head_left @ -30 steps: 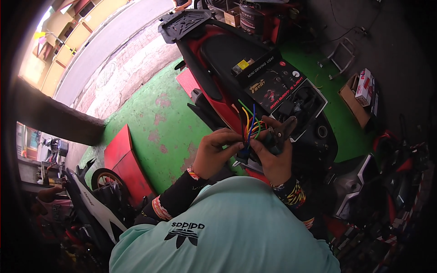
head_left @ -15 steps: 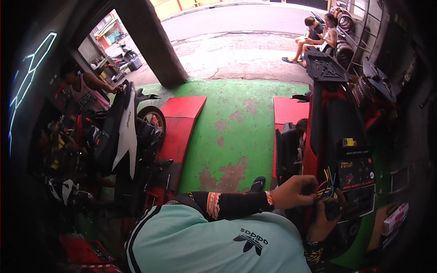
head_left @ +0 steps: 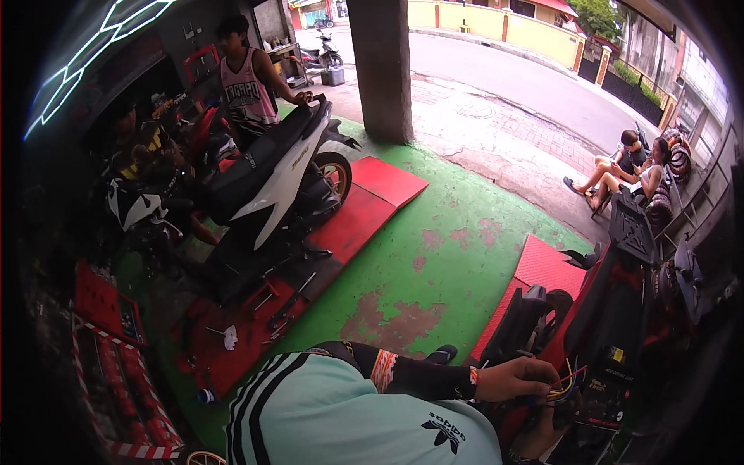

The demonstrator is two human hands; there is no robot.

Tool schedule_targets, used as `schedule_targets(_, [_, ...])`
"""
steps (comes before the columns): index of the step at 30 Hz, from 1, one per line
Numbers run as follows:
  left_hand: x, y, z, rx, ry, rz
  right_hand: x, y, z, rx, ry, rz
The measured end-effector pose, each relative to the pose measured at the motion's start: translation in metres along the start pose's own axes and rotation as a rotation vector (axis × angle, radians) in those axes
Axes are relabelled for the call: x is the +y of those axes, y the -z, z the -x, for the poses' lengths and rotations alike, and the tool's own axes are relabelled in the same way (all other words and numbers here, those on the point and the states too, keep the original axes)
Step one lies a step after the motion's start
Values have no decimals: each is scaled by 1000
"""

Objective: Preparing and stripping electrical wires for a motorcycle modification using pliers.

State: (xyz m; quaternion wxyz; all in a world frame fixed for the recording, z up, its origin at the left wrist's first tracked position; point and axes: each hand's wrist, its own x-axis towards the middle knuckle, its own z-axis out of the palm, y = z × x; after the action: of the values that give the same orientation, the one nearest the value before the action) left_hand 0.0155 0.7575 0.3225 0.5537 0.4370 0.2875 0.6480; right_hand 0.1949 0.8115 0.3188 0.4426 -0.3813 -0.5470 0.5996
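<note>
At lower right, left hand [head_left: 511, 380] pinches thin multicoloured insulated wires [head_left: 572, 384], right hand [head_left: 545, 435] grip unclear; slack might tangle them.

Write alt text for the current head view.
The wearer's left hand pinches coloured wires, right hand just below, beside a red motorcycle. Across a green floor, a person in a pink top touches a white scooter on a red platform.
</note>
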Motion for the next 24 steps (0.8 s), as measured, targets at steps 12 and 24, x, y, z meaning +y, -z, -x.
schedule_targets(12, [-1, 2, -8, -18, -57, 61, -8, 7, 12, -8, -19, 73])
schedule_targets(24, [1, 0, 10, 101, -73, -36, 19, 4, 20, 35, -45, 284])
